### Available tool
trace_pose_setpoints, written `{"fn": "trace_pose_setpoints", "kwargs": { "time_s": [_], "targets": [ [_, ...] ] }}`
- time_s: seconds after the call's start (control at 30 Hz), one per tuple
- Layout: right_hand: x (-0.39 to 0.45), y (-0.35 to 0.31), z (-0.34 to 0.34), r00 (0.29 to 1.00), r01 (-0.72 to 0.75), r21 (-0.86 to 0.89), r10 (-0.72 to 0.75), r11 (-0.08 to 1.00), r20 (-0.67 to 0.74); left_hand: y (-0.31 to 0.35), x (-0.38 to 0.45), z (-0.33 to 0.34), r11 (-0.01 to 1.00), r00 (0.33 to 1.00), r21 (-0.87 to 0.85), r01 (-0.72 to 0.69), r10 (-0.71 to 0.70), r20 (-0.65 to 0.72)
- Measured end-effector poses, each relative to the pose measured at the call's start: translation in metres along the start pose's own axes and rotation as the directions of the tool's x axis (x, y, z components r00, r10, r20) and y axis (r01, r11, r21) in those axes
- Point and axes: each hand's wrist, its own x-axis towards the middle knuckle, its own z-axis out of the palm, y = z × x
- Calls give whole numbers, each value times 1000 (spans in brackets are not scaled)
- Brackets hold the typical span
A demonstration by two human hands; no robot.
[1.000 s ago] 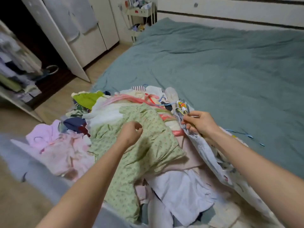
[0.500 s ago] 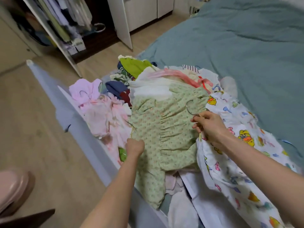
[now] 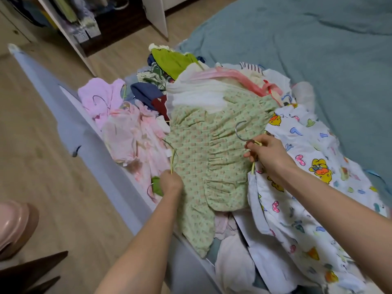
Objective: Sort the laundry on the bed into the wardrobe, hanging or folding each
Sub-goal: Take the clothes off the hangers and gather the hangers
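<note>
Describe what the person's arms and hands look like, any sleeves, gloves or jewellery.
Both forearms are bare as far as the frame shows: no sleeves reach into view. The left hand and right hand wear no gloves, and no rings, watch or bracelets are visible.

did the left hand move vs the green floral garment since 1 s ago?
Yes. The left hand went from over the middle of the green floral garment to its wardrobe-side edge, where it grips a yellow-green hanger.
</note>
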Motion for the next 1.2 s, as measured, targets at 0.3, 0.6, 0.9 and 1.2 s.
{"fn": "trace_pose_setpoints", "kwargs": {
  "time_s": [0.3,0.6,0.9,1.2],
  "targets": [
    [-43,-46,-62,995,51,126,-39,991,-97,117,-67,-63,588,572,54,-807,801,-176],
    [-132,-89,-187,945,234,301,-144,924,-293,226,-208,-77,-58,-50,32,-998,976,211],
    [-262,-92,-283,956,292,322,-269,900,-115,256,-378,-43,-347,-375,-143,-927,838,397],
    [-307,-25,-314,947,274,105,-250,956,-200,232,-476,11,-388,-424,-187,-902,722,546]
  ]
}}
